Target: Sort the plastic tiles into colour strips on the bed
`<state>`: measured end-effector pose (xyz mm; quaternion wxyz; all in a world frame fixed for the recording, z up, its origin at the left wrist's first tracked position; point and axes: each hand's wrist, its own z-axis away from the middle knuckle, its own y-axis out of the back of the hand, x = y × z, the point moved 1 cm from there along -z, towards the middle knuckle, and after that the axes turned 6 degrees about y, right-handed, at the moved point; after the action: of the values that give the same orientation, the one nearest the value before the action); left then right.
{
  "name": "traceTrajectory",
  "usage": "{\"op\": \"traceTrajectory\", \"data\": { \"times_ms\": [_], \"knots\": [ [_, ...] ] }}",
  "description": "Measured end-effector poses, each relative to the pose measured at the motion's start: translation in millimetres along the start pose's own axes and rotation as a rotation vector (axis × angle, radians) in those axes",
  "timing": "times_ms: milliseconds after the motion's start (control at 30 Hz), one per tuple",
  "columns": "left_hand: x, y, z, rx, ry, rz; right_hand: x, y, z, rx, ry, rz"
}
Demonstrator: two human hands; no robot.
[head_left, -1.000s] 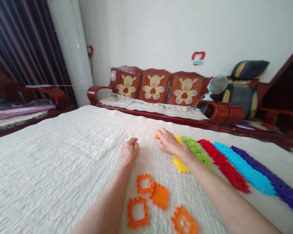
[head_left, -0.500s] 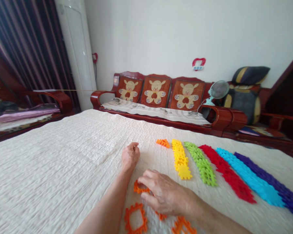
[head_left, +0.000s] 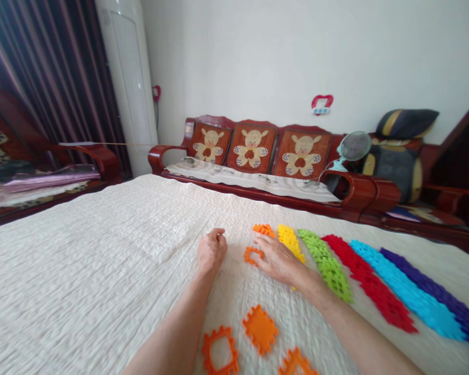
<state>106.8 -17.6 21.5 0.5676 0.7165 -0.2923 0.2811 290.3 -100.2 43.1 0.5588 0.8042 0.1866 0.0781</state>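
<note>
My right hand (head_left: 277, 259) grips the edge of an orange interlocking square frame (head_left: 252, 256), held just in front of a small group of orange pieces (head_left: 263, 229). Its forearm and hand cover part of the yellow row (head_left: 290, 239). To the left, my left hand (head_left: 212, 251) rests on the white quilted cover in a loose fist, with nothing seen in it. Nearer to me lie an orange solid square piece (head_left: 260, 329), an orange open frame (head_left: 221, 351) and another orange piece (head_left: 297, 363), cut off by the lower edge.
Rows of interlocked pieces lie at the right: green (head_left: 326, 264), red (head_left: 369, 281), light blue (head_left: 408, 289) and purple (head_left: 433, 291). Past the quilted cover (head_left: 101, 260) stands a wooden sofa (head_left: 254, 187) with bear cushions. A small fan (head_left: 355, 146) stands by its right arm.
My right hand has carried the orange frame forward and to the right, up to the small orange group. The solid orange square beneath it is now uncovered. My left hand keeps its place.
</note>
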Motion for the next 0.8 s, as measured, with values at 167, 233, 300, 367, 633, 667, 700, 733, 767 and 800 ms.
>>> {"op": "traceTrajectory", "data": {
  "times_ms": [167, 233, 300, 367, 633, 667, 700, 733, 767, 800],
  "knots": [
    [1, 0.9, 0, -0.010, 0.008, 0.001, -7, 0, 1, -0.084, 0.034, -0.058],
    [1, 0.9, 0, -0.016, 0.012, 0.009, -10, -1, 1, -0.082, 0.025, -0.076],
    [1, 0.4, 0, -0.020, 0.015, 0.013, -10, -2, 0, -0.061, 0.013, -0.080],
    [0, -0.5, 0, -0.024, 0.021, 0.012, -6, -1, -3, -0.001, 0.005, -0.046],
    [-1, -2.1, -1, -0.017, 0.020, -0.003, 22, 6, -22, 0.135, -0.115, 0.266],
    [-1, -2.1, -1, -0.018, 0.021, -0.004, 23, 5, -24, 0.124, -0.119, 0.283],
    [-1, -2.0, -1, -0.019, 0.022, -0.004, 23, 3, -25, 0.115, -0.124, 0.296],
    [-1, -1.9, -1, -0.019, 0.023, -0.003, 23, 2, -26, 0.106, -0.129, 0.308],
    [-1, -2.0, -1, -0.019, 0.023, 0.000, 23, 1, -27, 0.101, -0.131, 0.316],
    [-1, -2.0, -1, -0.019, 0.023, 0.003, 23, 0, -28, 0.102, -0.132, 0.321]
  ]
}}
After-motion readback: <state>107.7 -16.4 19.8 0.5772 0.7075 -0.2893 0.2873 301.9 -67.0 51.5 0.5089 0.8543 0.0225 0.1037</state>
